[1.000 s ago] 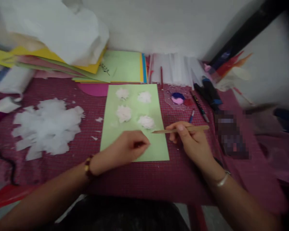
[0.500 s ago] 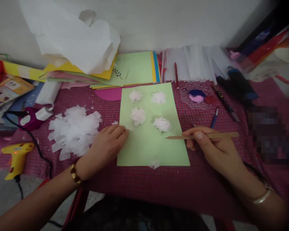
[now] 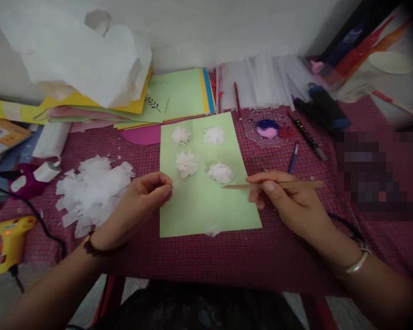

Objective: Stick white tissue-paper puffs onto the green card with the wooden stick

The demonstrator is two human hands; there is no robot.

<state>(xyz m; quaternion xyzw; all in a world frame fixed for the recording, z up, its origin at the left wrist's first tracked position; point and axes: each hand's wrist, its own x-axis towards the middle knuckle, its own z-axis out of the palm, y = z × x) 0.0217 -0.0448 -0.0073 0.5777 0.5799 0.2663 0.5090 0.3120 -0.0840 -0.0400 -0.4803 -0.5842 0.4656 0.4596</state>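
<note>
A light green sheet of paper [image 3: 206, 206] lies on the table, with several fluffy white paper puffs [image 3: 220, 172] on its upper part. My left hand [image 3: 151, 192] is over the sheet's left edge, thumb and fingertips pinched together; what they hold, if anything, is too small to make out. Between the thumb and fingers of my right hand [image 3: 285, 197] is a pointed wooden stick [image 3: 296, 184], its tip aimed left over the sheet, just below the lower right puff. A small scrap of white tissue [image 3: 212, 230] rests at the sheet's bottom edge.
Left of the sheet is a heap of white tissue squares [image 3: 92, 192], with a yellow glue gun [image 3: 12, 243] and cord beyond. Coloured papers [image 3: 179, 94] and glue sticks [image 3: 258, 82] line the back. Paint on a palette [image 3: 268, 130], a blue brush [image 3: 293, 158] and a marker [image 3: 308, 137] lie right.
My left hand has lifted from lying on the sheet's edge and its fingers have closed into a pinch. The right hand still holds the stick. The whole view has shifted slightly.
</note>
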